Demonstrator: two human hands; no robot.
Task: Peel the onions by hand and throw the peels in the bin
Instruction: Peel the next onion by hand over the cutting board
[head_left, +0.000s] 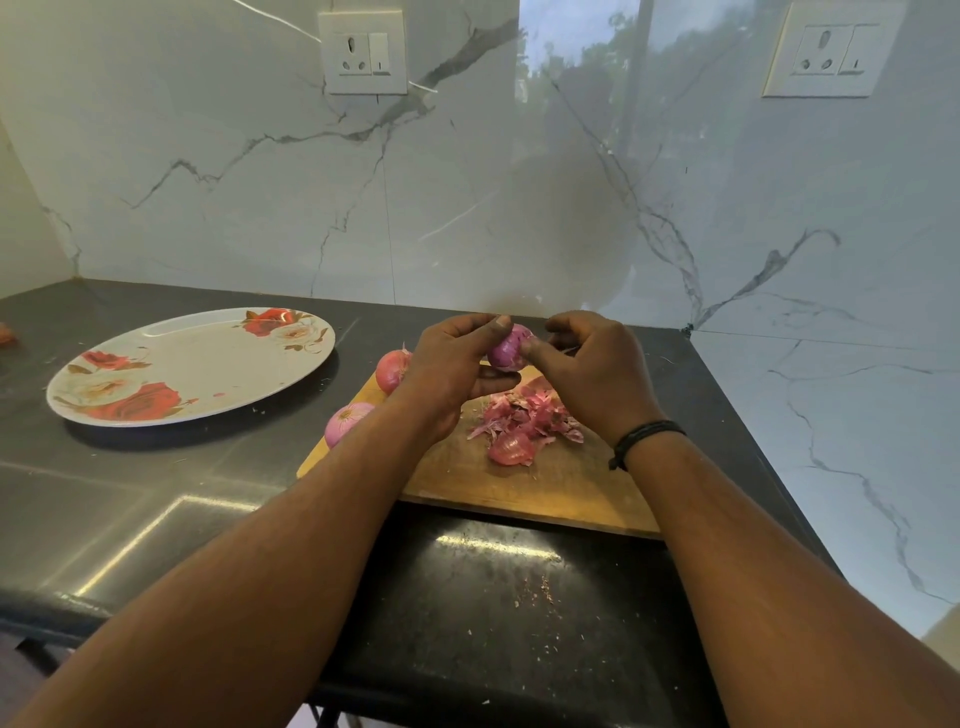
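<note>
Both hands are raised over a wooden cutting board (545, 483) on the dark counter (156, 493). The left hand (452, 369) grips a purple onion (508, 349), thumb on top and fingers curled beneath. The right hand (592, 364), a black band (644, 436) on its wrist, pinches at the onion's right side. At six o'clock from the held onion, a heap of pink peels (524, 421) lies on the board. Two more onions sit at the board's left edge: one (392, 370) at nine o'clock from the left hand, another (345, 422) at seven o'clock. Well apart at nine o'clock, a rose-patterned plate (208, 358) rests on the counter. Two wall sockets (362, 52) (831, 49) sit at twelve o'clock on the marble backsplash.
</note>
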